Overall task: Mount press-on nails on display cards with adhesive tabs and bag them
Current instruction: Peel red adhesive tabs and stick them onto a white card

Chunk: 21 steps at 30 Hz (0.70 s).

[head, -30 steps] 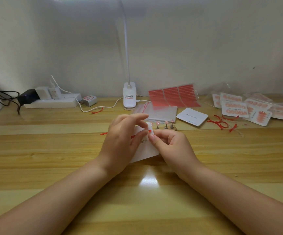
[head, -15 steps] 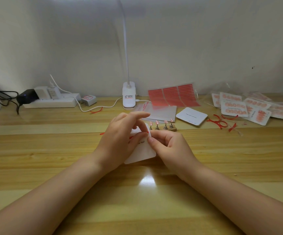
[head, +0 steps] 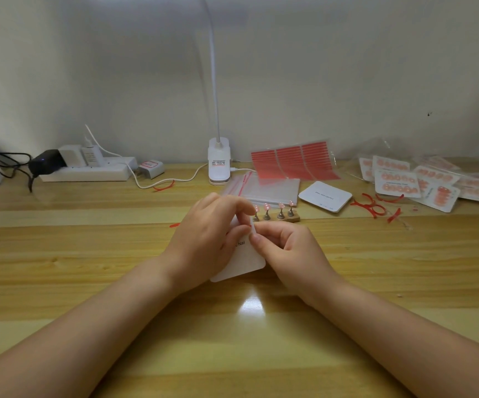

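Observation:
A white display card (head: 244,262) with the word "Nail" printed on it lies on the wooden table at the centre. My left hand (head: 206,239) covers its left part, thumb pressed on the card and index finger curled over the top edge. My right hand (head: 287,251) pinches a small pale strip at the card's upper right edge; what the strip is I cannot tell. Just behind the hands stands a small wooden holder (head: 278,216) with several pink nails on metal stems.
Behind are a stack of clear zip bags (head: 272,191), red adhesive tab sheets (head: 293,162), a spare white card (head: 324,196), red backing scraps (head: 376,206) and bagged finished cards (head: 422,182) at the right. A clip lamp (head: 218,162) and a power strip (head: 86,170) stand at the back.
My left index finger has curled down from pointing out over the card to its top edge. The card has shifted slightly. My right hand stays at the same edge.

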Motion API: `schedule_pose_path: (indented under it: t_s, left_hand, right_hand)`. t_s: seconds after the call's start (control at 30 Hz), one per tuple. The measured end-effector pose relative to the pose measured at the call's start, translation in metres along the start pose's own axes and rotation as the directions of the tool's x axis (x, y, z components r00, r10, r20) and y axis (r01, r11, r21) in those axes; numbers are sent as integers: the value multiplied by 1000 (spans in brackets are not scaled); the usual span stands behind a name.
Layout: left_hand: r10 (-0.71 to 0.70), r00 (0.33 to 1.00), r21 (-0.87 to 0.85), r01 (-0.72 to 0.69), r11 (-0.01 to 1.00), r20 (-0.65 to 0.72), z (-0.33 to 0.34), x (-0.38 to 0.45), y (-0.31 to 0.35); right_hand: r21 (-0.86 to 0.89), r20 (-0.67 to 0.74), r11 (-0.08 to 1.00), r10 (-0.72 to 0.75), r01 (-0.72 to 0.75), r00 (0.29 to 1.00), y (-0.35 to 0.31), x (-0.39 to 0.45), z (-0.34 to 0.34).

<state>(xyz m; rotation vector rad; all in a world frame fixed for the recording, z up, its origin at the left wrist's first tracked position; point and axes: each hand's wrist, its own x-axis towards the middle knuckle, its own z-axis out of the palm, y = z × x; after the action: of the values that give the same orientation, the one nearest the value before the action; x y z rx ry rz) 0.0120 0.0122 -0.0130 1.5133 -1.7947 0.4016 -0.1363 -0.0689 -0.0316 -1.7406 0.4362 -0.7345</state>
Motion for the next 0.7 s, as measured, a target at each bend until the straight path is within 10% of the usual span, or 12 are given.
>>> schedule_pose_path:
  t_s: [0.7]
  left_hand:
    - [-14,999,-60,11,998,-39,2,-1,-1]
  right_hand:
    - [-12,-22,1000,16,-16,1000,0,1,0]
